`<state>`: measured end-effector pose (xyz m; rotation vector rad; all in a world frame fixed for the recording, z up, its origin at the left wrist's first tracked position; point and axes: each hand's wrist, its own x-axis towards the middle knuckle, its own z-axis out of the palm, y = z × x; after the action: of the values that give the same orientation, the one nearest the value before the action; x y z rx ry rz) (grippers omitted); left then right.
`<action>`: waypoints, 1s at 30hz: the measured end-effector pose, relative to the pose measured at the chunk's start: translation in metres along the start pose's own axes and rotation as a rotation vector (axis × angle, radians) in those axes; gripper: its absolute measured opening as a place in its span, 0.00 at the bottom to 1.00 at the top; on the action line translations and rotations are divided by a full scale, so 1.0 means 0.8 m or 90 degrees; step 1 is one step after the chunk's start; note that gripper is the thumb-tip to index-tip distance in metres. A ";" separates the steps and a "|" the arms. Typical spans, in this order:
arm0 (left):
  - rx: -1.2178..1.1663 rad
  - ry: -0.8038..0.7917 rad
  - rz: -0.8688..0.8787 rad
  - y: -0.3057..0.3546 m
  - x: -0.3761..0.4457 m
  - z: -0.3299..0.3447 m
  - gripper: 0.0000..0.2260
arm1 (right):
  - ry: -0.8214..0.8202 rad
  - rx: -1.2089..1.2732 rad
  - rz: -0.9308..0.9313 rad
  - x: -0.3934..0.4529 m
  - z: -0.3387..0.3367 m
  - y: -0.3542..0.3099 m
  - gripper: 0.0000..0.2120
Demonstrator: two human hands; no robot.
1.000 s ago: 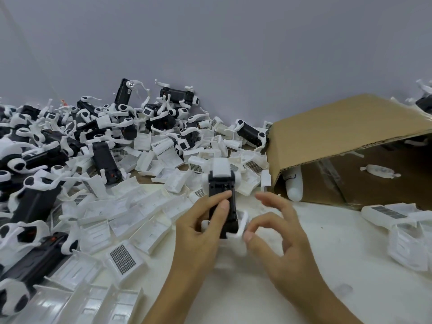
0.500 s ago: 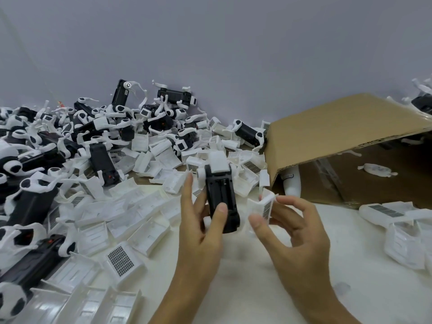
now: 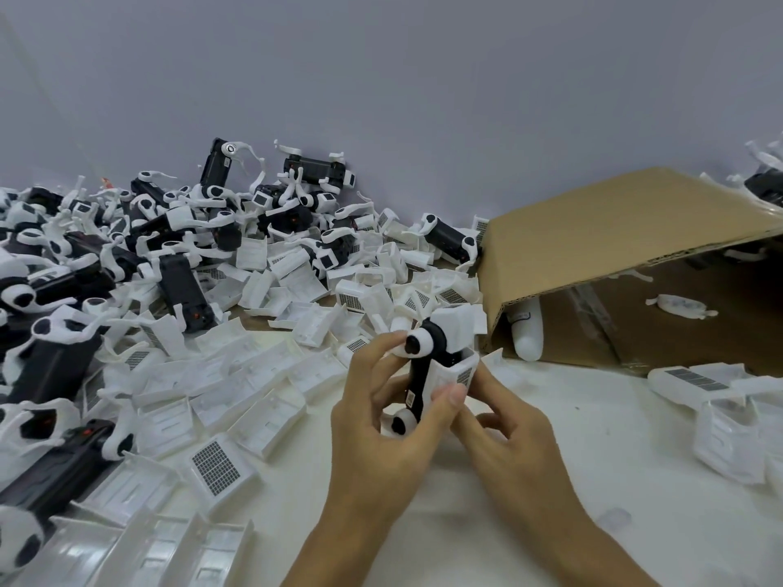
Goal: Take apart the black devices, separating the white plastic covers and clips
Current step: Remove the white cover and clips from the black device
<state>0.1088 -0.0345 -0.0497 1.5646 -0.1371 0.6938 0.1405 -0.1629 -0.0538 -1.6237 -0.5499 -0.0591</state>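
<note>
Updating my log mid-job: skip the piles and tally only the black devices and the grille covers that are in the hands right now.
Black device: 1, gripped by the left hand
White grille cover: 1, against the device, held by the right hand
Total: 2

Cardboard box [image 3: 614, 230] lies tipped on its side at right, open mouth facing the viewer, top flap sloping down to the left. Inside it, a small white oval pc w/ thin ends [image 3: 680, 306] rests on the brown floor. A white bottle-like cylinder [image 3: 526, 332] stands just under the flap's left corner. White tabletop [image 3: 572, 493] runs across the foreground. Plain grey-lilac wall [image 3: 423, 78] behind.
</note>
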 end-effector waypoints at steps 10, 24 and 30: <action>-0.078 0.004 -0.106 -0.001 0.004 0.003 0.18 | 0.048 0.062 0.023 0.004 -0.003 -0.001 0.08; -0.112 0.047 -0.168 -0.006 0.008 0.000 0.21 | 0.120 0.023 0.034 0.002 -0.001 -0.005 0.12; -0.105 0.114 -0.147 -0.008 0.012 -0.006 0.10 | 0.153 -0.061 0.170 -0.002 -0.005 -0.039 0.26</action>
<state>0.1181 -0.0263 -0.0504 1.3289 0.1161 0.6214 0.1283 -0.1661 -0.0249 -1.7418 -0.1446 -0.0816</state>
